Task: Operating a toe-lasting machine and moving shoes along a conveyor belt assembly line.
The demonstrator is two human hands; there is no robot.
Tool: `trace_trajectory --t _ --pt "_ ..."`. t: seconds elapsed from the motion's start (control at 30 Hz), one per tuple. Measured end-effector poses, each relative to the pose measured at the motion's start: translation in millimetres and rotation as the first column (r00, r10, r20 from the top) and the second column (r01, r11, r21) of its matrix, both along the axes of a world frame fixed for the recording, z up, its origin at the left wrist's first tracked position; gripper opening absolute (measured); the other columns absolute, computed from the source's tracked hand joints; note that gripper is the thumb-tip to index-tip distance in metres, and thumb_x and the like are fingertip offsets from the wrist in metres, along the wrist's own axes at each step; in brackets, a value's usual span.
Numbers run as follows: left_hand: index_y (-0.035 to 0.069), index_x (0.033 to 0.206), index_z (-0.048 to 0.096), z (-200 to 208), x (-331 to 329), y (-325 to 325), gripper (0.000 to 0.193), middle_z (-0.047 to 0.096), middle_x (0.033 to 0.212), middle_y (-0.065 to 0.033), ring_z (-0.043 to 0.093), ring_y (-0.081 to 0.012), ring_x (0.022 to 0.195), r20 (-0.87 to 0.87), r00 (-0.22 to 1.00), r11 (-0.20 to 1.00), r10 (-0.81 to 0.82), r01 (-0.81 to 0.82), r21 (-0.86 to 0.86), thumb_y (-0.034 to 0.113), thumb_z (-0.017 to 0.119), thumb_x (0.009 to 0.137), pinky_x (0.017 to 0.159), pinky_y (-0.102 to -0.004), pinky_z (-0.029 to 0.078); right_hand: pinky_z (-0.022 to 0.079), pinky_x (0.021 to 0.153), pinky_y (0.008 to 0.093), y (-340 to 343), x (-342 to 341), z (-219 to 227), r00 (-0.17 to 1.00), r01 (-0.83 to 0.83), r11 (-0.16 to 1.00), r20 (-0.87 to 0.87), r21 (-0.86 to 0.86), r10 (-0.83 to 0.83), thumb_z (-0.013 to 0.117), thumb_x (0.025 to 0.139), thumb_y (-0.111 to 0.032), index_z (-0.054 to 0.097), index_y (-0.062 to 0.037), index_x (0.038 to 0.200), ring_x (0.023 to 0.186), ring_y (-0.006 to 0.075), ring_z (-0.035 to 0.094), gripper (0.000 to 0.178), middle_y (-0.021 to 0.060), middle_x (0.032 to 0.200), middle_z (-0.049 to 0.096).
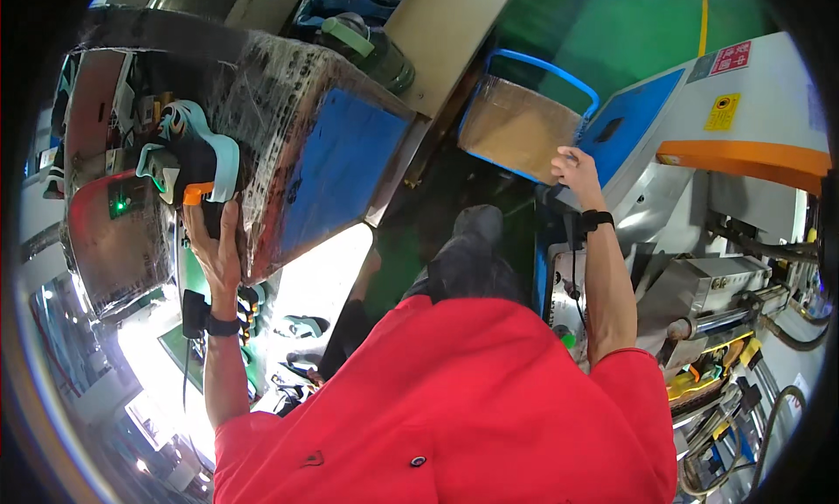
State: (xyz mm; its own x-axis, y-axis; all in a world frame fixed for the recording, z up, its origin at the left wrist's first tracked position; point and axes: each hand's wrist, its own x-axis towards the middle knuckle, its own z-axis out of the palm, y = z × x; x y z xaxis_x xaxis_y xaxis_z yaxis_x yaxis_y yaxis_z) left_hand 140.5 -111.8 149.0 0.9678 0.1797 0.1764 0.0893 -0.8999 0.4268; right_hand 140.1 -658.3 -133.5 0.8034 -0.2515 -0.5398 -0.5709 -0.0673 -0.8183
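My left hand [217, 252] reaches up into a cavity lined with clear wrap. Its thumb and fingers close around the dark lower end of a curved light-blue and black plastic part [225, 159]. A small orange piece [197, 192] shows at the fingertips. Beside it sits a grey-white piece with a green-lit edge [161, 173]. My right hand [577, 173] is held out between a chair and a white-and-blue machine, its fingers curled in loosely. Nothing shows in that hand. Dark bands with small devices and cables sit on both wrists.
A blue-framed chair [524, 130] with a cardboard-covered seat stands ahead. The white machine [752, 93] with an orange edge is at right, metal cylinders and hoses below it. A blue panel [345, 159] flanks the cavity. A large clear bottle [371, 54] stands on the ledge.
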Motion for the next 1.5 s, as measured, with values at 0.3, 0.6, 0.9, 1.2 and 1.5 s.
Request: trace_trajectory --t 0.3,0.6,0.9,1.2,1.5 --pt "-0.015 0.138 0.035 4 -1 -3 0.083 0.031 0.148 -0.0292 0.027 -0.0367 0.141 -0.018 1.000 1.000 0.026 -0.026 0.009 0.046 0.062 0.089 0.115 -0.0413 0.018 0.048 0.057 0.0259 4 -7 25 0.999 0.031 0.998 0.041 0.050 -0.033 0.068 0.081 -0.013 0.062 0.0015 0.114 0.071 0.0138 0.066 0.037 0.0064 0.088 0.068" --pt "-0.008 0.135 0.043 2 2 -2 0.074 0.040 0.140 -0.0288 0.032 -0.0410 0.135 0.030 0.999 1.000 -0.018 0.018 0.005 0.048 0.060 0.090 0.112 -0.0471 0.021 0.050 0.060 0.0253 4 -15 18 1.000 0.019 0.999 0.023 0.044 -0.020 0.067 0.082 -0.015 0.061 0.0012 0.114 0.073 0.0148 0.066 0.037 0.0066 0.090 0.067" --pt "-0.004 0.133 0.047 5 1 -8 0.070 0.043 0.137 -0.0273 0.036 -0.0397 0.131 0.028 1.000 0.997 0.007 -0.009 0.079 0.048 0.062 0.088 0.110 -0.0475 0.024 0.051 0.062 0.0262 9 -22 14 0.998 -0.015 0.997 -0.054 0.078 0.019 0.066 0.082 -0.016 0.060 0.0020 0.116 0.076 0.0168 0.068 0.039 0.0071 0.092 0.068" --pt "-0.006 0.129 0.049 6 1 -10 0.065 0.047 0.129 -0.0256 0.042 -0.0384 0.124 0.063 0.998 0.999 -0.030 0.031 -0.019 0.042 0.064 0.088 0.107 -0.0449 0.028 0.052 0.065 0.0279 20 -9 21 1.000 -0.017 0.995 -0.023 0.093 0.019 0.067 0.081 -0.017 0.060 0.0016 0.116 0.078 0.0169 0.069 0.039 0.0069 0.093 0.068" --pt "-0.007 0.120 0.051 11 3 -24 0.061 0.050 0.114 -0.0215 0.046 -0.0348 0.111 0.052 0.999 0.999 -0.004 0.006 -0.033 0.043 0.065 0.087 0.099 -0.0431 0.033 0.051 0.064 0.0257 12 -10 10 0.999 -0.026 0.992 0.021 0.123 0.024 0.065 0.083 -0.018 0.060 0.0016 0.116 0.077 0.0154 0.068 0.039 0.0069 0.091 0.069"
